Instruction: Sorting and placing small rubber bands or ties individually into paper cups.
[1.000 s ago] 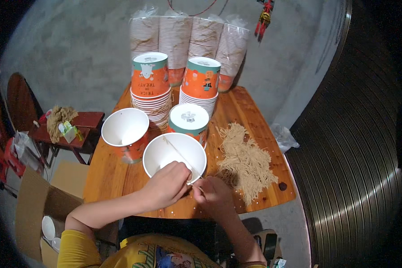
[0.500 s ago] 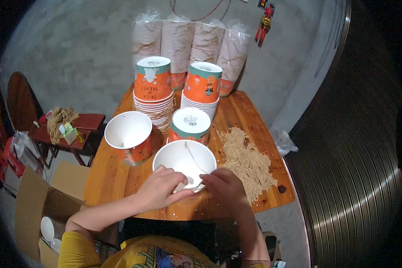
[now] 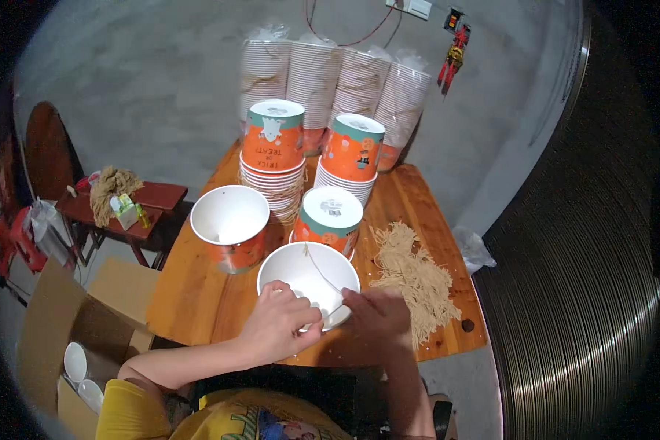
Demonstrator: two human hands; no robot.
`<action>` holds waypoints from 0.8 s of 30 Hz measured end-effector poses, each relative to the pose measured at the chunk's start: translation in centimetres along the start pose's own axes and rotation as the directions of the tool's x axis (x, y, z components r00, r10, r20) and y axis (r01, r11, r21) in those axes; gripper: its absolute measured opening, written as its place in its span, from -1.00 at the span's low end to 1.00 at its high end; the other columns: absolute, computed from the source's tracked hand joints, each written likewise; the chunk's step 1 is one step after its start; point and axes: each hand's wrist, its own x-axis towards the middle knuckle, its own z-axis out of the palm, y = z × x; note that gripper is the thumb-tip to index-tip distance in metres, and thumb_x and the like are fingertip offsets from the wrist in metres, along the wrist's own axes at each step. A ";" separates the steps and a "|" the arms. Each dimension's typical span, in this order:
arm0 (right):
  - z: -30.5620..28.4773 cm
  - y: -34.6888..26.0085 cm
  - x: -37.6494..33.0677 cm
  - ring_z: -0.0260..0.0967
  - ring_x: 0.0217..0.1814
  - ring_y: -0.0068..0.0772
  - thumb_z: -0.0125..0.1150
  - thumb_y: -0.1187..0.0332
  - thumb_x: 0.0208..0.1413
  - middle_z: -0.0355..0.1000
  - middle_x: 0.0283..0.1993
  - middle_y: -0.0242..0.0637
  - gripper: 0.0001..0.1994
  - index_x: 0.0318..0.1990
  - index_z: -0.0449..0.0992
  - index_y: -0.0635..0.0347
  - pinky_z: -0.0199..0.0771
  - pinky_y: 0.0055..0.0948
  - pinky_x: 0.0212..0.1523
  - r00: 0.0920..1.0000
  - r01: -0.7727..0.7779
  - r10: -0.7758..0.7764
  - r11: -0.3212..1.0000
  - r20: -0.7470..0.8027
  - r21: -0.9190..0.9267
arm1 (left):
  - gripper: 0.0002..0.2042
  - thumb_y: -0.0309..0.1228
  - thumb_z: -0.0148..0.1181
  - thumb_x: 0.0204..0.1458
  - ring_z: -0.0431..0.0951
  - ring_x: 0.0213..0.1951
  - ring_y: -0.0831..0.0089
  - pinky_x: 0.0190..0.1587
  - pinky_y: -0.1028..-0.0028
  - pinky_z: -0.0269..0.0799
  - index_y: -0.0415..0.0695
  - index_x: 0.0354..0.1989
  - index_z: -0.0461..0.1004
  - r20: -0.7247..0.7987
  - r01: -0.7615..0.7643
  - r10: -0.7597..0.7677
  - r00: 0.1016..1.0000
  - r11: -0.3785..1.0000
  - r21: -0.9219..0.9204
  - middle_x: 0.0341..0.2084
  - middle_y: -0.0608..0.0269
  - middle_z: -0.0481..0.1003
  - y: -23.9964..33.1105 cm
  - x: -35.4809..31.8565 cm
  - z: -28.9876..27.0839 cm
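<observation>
An open paper bucket [image 3: 304, 265], white inside, stands at the near side of the wooden table. A thin tan cord [image 3: 320, 271] hangs from a point high on its far inner wall and crosses the opening toward me. My right hand [image 3: 378, 312] is at the bucket's right near rim, thumb and fingers closed on the cord. My left hand [image 3: 282, 324] lies over the left near rim with fingers curled and thumb pressed in; what it pinches is hidden. Right of the bucket lies a loose heap of cut tan cords [image 3: 418, 286].
Another upright orange bucket [image 3: 238, 253] stands to the left. Behind are upside-down buckets [image 3: 330, 209] and two stacks [image 3: 273, 147], with tall bagged stacks [image 3: 314, 88] against the wall. A cardboard box [image 3: 48, 323] and a red bench [image 3: 161, 196] are at left, a ribbed shutter [image 3: 579, 279] at right.
The head view has shifted, so the scene sits lower and further right. My left hand has moved right along the near rim, closer to my right hand, and its fingers have closed.
</observation>
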 end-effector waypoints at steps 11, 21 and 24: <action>-1.4 0.2 0.3 0.36 -0.36 -0.52 0.12 0.40 0.08 0.48 -0.34 -0.29 -0.82 -0.18 0.55 0.23 0.33 -0.51 -0.36 0.710 -0.702 0.432 0.494 0.556 0.512 | -0.89 -0.37 0.16 -0.03 0.32 -0.41 0.35 -0.24 0.34 0.10 -0.12 -0.47 0.42 -0.051 -0.186 0.183 0.982 0.981 -0.051 -0.59 0.26 0.28 -3.0 3.2 -5.2; 6.7 3.6 16.0 0.09 -0.63 -0.74 -0.09 0.30 0.25 0.28 -0.52 -0.52 -0.85 -0.15 0.34 0.12 0.10 -0.73 -0.63 0.828 -0.333 0.383 -0.254 0.410 0.908 | -0.71 -0.29 0.00 0.14 0.35 -0.29 0.61 -0.17 0.56 0.30 -0.24 -0.09 0.43 -0.375 0.072 -0.572 0.730 0.609 -0.790 -0.40 0.36 0.40 -17.4 8.6 -17.2; 10.8 6.7 22.5 0.20 -0.50 -0.65 -0.03 0.34 0.19 0.33 -0.46 -0.50 -0.89 -0.28 0.40 0.12 0.34 -0.55 -0.39 0.842 -0.212 0.390 -0.398 0.374 0.893 | -0.83 -0.37 0.01 0.13 0.32 -0.30 0.59 -0.19 0.57 0.27 -0.20 -0.23 0.42 -0.474 0.318 -0.516 0.714 0.841 -0.437 -0.44 0.40 0.32 -20.6 3.7 -14.1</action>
